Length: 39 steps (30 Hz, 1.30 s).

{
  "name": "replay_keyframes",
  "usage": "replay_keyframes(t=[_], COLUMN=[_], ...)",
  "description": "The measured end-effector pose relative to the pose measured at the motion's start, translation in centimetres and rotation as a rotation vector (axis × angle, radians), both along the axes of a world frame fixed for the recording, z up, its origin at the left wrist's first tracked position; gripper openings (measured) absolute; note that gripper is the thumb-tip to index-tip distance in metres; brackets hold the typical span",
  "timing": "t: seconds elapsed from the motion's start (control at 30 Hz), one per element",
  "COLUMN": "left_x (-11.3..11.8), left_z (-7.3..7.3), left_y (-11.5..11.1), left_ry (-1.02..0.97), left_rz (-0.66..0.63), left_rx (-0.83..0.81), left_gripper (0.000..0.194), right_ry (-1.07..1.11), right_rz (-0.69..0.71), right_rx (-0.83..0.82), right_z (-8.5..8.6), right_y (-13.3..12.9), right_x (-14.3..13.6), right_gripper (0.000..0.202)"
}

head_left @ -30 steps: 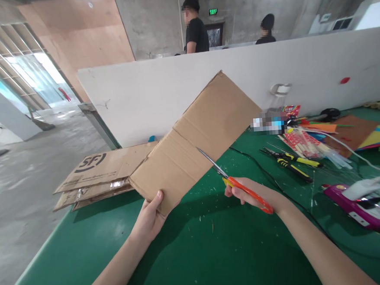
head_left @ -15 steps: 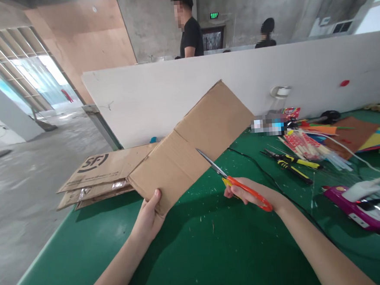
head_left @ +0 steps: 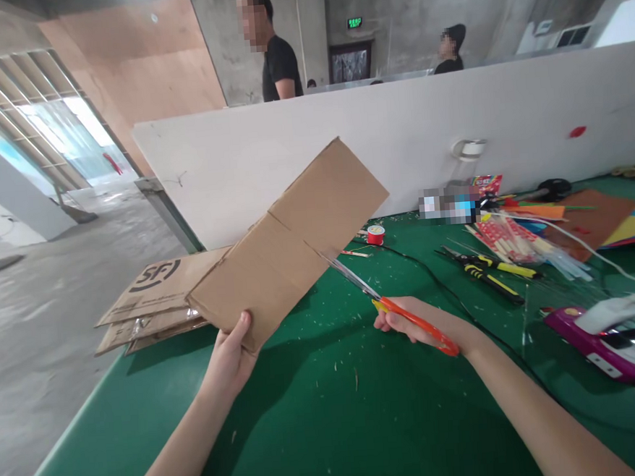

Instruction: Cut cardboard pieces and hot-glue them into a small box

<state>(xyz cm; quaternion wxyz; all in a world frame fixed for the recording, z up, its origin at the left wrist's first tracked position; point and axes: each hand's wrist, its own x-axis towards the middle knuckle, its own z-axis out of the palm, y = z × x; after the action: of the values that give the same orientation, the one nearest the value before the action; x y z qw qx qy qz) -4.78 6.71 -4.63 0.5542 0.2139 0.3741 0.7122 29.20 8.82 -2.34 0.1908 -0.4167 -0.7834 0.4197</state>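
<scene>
On my right, yellow-and-black pliers [head_left: 468,261] lie on the green worktop [head_left: 321,441], near a purple power strip [head_left: 570,329]. Farther left I see a red spool [head_left: 375,237]. Beyond the white partition [head_left: 220,169] are a person in a black T-shirt [head_left: 281,66] and a green exit sign [head_left: 355,23].

"SF" in black on folded carton [head_left: 189,272], 9 o'clock; small print below it illegible. "EXIT" on green sign [head_left: 355,23], just past 12.

One left hand [head_left: 231,361], one right hand [head_left: 426,313], that's two! One pair of scissors [head_left: 395,307], one cardboard panel [head_left: 290,247]; near the worktop's [head_left: 363,430] far edge, one red spool [head_left: 375,239]; farther in, one pair of pliers [head_left: 474,265], one power strip [head_left: 566,331]
</scene>
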Motion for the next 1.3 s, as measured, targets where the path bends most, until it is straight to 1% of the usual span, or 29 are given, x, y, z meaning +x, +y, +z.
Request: replay_keyframes(t=[0.13,0.37,0.53,0.67,0.73,0.83,0.93,1.0,1.07,1.17,1.23,1.3], left_x=[-0.3,-1.0,-1.2,-1.2,-1.2,-1.1,-1.3,-1.5,-1.8,-2.0,-1.8,-1.3], left_z=[0.2,-0.2,-0.1,-0.2,-0.2,-0.1,0.2,0.3,0.2,-0.1,-0.2,-0.1], left_y=[0.0,0.0,-0.1,-0.2,-0.3,-0.5,-0.8,-0.9,-0.9,-0.8,-0.9,-1.0], left_ry=[0.047,0.137,0.174,0.178,0.175,0.192,0.261,0.292,0.287,0.266,0.256,0.243], left_rz=[0.008,-0.025,-0.039,-0.063,-0.080,-0.125,-0.129,-0.135,-0.169,-0.226,-0.248,-0.258], left_rx=[0.002,0.028,0.028,0.001,-0.046,-0.109,-0.047,-0.036,-0.090,-0.174,-0.190,-0.192], left_gripper=[0.032,0.047,0.048,0.046,0.047,0.048,0.054,0.061,0.064,0.065,0.066,0.068], right_ry=[-0.014,0.009,0.020,0.017,0.019,0.019,0.013,0.010,-0.009,-0.103,-0.159,-0.171], right_rz=[-0.013,-0.007,-0.001,0.000,-0.024,-0.091,-0.127,-0.136,-0.136,-0.110,-0.107,-0.107], right_rx=[0.015,0.000,-0.095,-0.133,-0.164,-0.261,-0.339,-0.338,-0.318,-0.289,-0.280,-0.277], right_z=[-0.2,-0.1,0.4,1.0,1.3,1.7,2.0,2.3,2.6,3.1,3.3,3.4], right_y=[0.1,0.0,-0.4,-0.8,-1.0,-1.3,-1.6,-1.8,-1.9,-1.8,-1.7,-1.6], right_x=[0.0,0.1,0.3,0.3,0.3,0.5,0.6,0.6,0.5,0.6,0.7,0.8], right_gripper=[0.059,0.055,0.055,0.057,0.060,0.064,0.064,0.064,0.064,0.062,0.059,0.058])
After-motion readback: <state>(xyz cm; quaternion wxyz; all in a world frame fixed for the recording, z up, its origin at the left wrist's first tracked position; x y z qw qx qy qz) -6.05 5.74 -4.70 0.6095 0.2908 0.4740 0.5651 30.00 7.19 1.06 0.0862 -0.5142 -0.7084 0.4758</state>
